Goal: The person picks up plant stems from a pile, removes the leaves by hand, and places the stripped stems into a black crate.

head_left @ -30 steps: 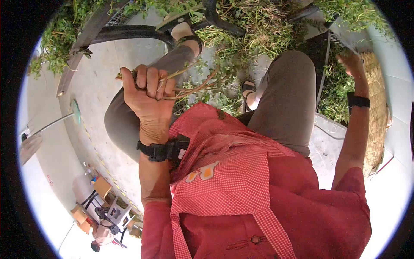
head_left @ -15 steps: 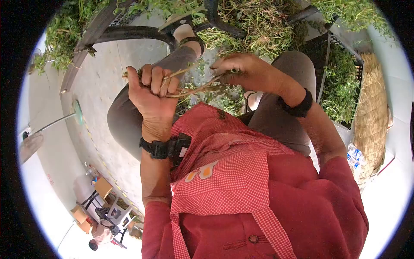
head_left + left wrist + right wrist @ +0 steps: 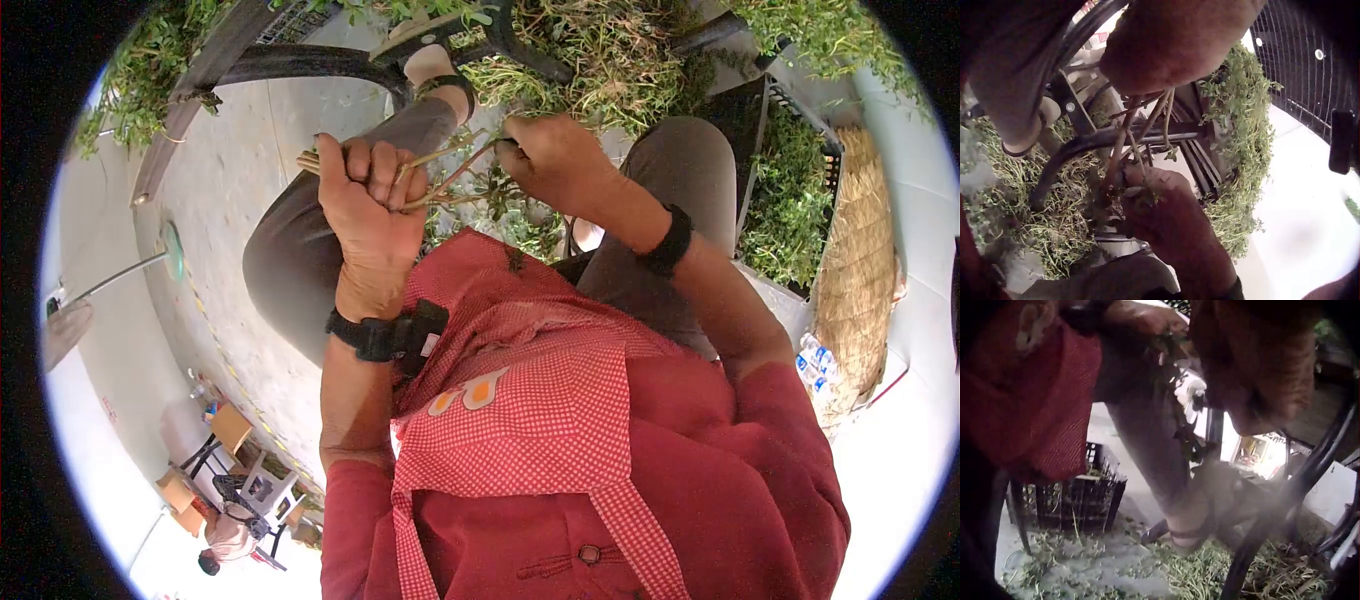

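My left hand [image 3: 375, 205] grips the thick ends of a few brownish plant stems [image 3: 455, 180], with the cut ends poking out beside the thumb. Across from it, my right hand [image 3: 565, 165] pinches the same stems farther along, near some small green leaves [image 3: 495, 190]. In the left wrist view the stems [image 3: 1144, 128] run between the two hands, with side shoots branching off. The right hand [image 3: 1169, 212] has its fingers curled at their leafy part. A dark, close view of the right hand [image 3: 1254, 369] fills the top of the right wrist view.
A heap of cut greens [image 3: 620, 60] lies on the floor beyond my knees. Black frame legs [image 3: 310, 78] stand ahead. A black crate [image 3: 1069, 503] of greens sits at my right, beside a straw-coloured woven roll [image 3: 855, 260] and plastic bottles [image 3: 815, 362]. Another person [image 3: 230, 535] is far off.
My right hand has come from over the crate at the right to the stems, and its fingers have closed on them. The left hand keeps its grip, shifting slightly right.
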Motion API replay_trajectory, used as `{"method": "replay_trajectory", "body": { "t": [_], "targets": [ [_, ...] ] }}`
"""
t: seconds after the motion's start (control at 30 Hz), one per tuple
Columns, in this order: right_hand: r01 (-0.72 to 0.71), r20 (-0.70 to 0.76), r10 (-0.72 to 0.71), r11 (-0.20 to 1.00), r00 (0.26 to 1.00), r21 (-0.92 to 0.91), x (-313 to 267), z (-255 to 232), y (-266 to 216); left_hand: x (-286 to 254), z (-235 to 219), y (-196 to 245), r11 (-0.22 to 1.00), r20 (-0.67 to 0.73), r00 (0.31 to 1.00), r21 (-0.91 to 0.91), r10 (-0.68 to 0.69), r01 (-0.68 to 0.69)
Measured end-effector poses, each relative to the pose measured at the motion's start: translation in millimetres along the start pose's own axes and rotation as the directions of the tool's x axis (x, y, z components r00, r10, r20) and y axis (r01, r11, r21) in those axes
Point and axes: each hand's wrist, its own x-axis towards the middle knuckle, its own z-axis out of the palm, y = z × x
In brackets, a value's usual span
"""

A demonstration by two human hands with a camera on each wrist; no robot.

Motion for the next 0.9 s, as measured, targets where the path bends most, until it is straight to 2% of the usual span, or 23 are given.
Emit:
{"method": "replay_trajectory", "body": {
  "t": [0.07,0.13,0.23,0.27,0.3,0.33,0.37,0.4,0.43,0.5,0.53,0.6,0.63,0.7,0.83,0.9],
  "targets": [
    [-0.048,0.004,0.048,0.999,0.999,-0.001,1.6,5.6,-2.9,0.7,-1.2,-4.0,1.000,-0.009,1.000,0.011,-0.002,0.002],
    [-0.163,-0.033,0.164,0.986,0.986,0.013,1.8,13.7,-1.6,0.6,0.9,-8.0,1.000,-0.021,1.000,0.023,-0.006,0.006],
    [-0.141,-0.046,0.139,0.989,0.989,-0.048,3.6,34.7,22.6,-0.2,3.4,-9.1,1.000,-0.065,0.998,0.013,-0.009,0.010],
    [-0.140,-0.075,0.126,0.964,0.989,-0.227,7.7,31.9,50.0,-5.4,0.6,-4.1,1.000,-0.008,1.000,0.021,0.013,-0.013],
    [-0.139,-0.089,0.116,0.939,0.989,-0.314,6.1,22.1,66.2,-8.0,-2.0,0.3,0.999,0.050,0.998,0.028,0.034,-0.036],
    [-0.139,-0.103,0.106,0.907,0.989,-0.398,4.3,12.1,82.1,-4.1,-4.4,2.4,0.999,0.051,0.998,0.028,0.038,-0.040],
    [-0.317,-0.082,0.343,0.920,0.936,0.229,6.1,-6.6,83.0,-0.4,-7.3,2.9,0.998,-0.041,0.998,0.022,0.052,-0.051],
    [-0.370,0.001,0.432,0.771,0.902,0.518,9.1,-22.1,70.8,-0.3,-9.9,1.9,0.998,-0.138,0.989,0.016,0.059,-0.057],
    [-0.397,0.085,0.514,0.535,0.853,0.746,12.4,-38.1,57.8,-0.1,-9.7,0.9,0.998,-0.139,0.989,0.013,0.057,-0.055],
    [-0.574,0.415,0.447,0.317,0.792,0.755,13.2,-61.8,1.6,3.7,-6.9,1.6,0.997,-0.111,0.991,-0.007,0.077,-0.078],
    [-0.576,0.421,0.439,0.316,0.793,0.754,7.7,-58.2,-0.1,2.7,-4.8,2.7,0.996,-0.119,0.989,-0.007,0.083,-0.084],
    [-0.592,0.554,0.217,0.390,0.804,0.706,-10.5,-43.3,3.8,0.0,0.6,3.2,0.998,-0.149,0.987,0.026,0.060,-0.057],
    [-0.590,0.550,0.220,0.388,0.806,0.709,-11.4,-35.1,3.3,1.1,-0.3,2.8,0.998,-0.145,0.988,0.031,0.059,-0.055],
    [-0.314,0.394,0.081,0.756,0.916,0.574,-11.7,-15.9,-0.5,2.1,-3.4,0.6,0.997,-0.100,0.993,-0.021,0.066,-0.068],
    [-0.266,0.376,0.055,0.802,0.925,0.535,-8.8,-4.8,-2.7,0.2,-1.7,1.9,0.998,-0.095,0.993,-0.013,0.065,-0.066],
    [-0.241,0.363,-0.003,0.742,0.932,0.625,-11.1,-1.2,-7.6,-0.6,0.5,-0.8,0.998,-0.174,0.983,0.001,0.064,-0.065]
  ]
}}
